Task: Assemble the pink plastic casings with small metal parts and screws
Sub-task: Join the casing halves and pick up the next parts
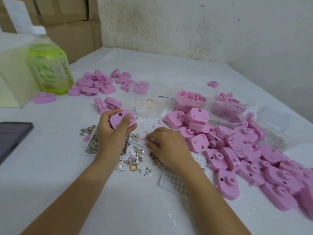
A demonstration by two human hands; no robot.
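Table, white cover, fills the lower frame.
Heap of pink casings, from right of centre to the lower right edge; smaller pile, upper centre-left.
Green bottle, upright, upper left.
Clear tubs of small pink pieces, upper right of centre.
Phone, lying flat at the left edge.
Left hand, centre: fingers curled round a single casing, thumb on its face, held above the table.
Right hand, just right of it: fingers bunched, pinching a thin metal tool over a white dimpled tray.
Loose metal parts, scattered beneath and between both hands.
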